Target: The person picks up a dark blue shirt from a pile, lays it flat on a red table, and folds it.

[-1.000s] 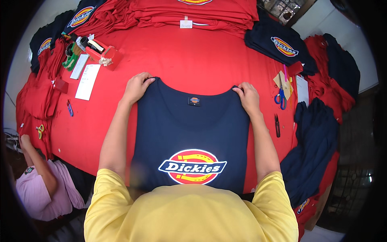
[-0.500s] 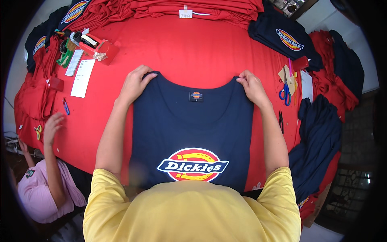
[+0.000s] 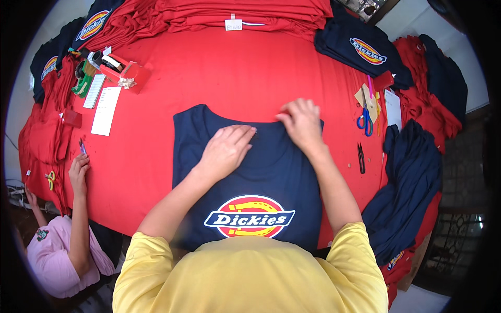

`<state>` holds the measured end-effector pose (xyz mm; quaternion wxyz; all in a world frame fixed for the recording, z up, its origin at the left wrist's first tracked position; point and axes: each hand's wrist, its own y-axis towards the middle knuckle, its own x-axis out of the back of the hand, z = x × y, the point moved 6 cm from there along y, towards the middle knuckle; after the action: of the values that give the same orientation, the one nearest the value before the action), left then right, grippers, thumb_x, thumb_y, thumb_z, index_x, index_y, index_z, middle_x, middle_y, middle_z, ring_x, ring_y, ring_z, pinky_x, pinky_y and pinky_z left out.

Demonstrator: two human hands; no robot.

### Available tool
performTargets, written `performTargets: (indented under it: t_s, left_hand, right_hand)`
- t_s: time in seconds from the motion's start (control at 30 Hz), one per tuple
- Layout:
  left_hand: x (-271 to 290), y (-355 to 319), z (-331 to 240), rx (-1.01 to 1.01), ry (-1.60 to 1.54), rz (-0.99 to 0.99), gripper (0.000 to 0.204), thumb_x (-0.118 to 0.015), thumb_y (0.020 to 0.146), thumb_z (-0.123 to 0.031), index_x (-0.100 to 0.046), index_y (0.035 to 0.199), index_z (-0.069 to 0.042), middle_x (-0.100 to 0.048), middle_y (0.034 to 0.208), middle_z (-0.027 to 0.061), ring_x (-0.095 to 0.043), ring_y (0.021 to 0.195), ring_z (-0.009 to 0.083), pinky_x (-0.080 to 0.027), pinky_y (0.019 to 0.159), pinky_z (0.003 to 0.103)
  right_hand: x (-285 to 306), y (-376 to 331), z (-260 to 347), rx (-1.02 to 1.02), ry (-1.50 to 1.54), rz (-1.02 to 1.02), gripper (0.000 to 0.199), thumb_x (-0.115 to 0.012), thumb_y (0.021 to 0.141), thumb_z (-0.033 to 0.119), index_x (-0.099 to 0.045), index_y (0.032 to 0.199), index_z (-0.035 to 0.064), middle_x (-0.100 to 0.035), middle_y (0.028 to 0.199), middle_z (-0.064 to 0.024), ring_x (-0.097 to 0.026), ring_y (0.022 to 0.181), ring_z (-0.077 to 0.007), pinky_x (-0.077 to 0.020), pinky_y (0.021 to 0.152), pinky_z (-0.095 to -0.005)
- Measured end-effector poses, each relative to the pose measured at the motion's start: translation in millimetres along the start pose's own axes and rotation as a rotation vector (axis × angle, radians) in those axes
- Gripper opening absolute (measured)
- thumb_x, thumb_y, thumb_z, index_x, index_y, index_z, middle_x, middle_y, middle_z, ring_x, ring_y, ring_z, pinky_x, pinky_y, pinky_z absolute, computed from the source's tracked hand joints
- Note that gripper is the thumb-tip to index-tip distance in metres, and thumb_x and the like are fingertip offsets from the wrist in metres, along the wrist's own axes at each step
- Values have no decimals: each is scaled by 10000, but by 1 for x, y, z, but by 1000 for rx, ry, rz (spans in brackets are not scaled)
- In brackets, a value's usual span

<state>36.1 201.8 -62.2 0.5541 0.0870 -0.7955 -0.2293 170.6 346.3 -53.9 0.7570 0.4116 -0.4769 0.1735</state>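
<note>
A navy sleeveless shirt with a red, yellow and white logo print lies in front of me, its neckline away from me. My left hand rests open on the shirt's neck area, fingers stretched over the small inside label and mostly hiding it. At the right side of the neckline, my right hand is over the shoulder edge, its fingers slightly curved and apart, a little blurred. I see nothing held in either hand.
Red fabric covers the table. To the right lie blue-handled scissors, black thread snips and bunched navy cloth. Folded red garments line the back. At left, a co-worker's hand is by a small blue tool.
Both hands have let go of the shoulder corners. My left hand has moved right and nearer onto the neck area; the right has shifted left. The co-worker's hand has moved toward the small blue tool.
</note>
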Motion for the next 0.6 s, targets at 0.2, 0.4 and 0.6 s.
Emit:
performTargets:
  t_s: [0.2, 0.4, 0.6]
  left_hand:
    - [-22, -16, -5, 18, 10, 52, 411, -670, 833, -209, -605, 1203, -43, -586, 1246, 79, -511, 1229, 262, -403, 1035, 389]
    - [-26, -25, -9, 47, 43, 68, 404, -633, 861, -192, -592, 1228, -28, -563, 1283, 85, -484, 1262, 250, -384, 1055, 408]
    - [-25, -24, -10, 19, 14, 114, 430, -604, 872, -147, -542, 1279, -22, -519, 1335, 128, -460, 1290, 264, -379, 1060, 415]
  right_hand:
    - [-41, -9, 27, -74, 91, 154, 244, -689, 813, 367, -621, 876, 142, -543, 887, -33, -498, 883, -237, -321, 806, -402]
    - [-39, -8, 34, -105, 52, 212, 280, -678, 806, 409, -630, 882, 144, -550, 919, -52, -493, 898, -247, -329, 793, -414]
    - [-38, -7, 36, -139, 70, 188, 245, -677, 822, 352, -617, 885, 123, -541, 934, -57, -484, 931, -254, -309, 814, -402]
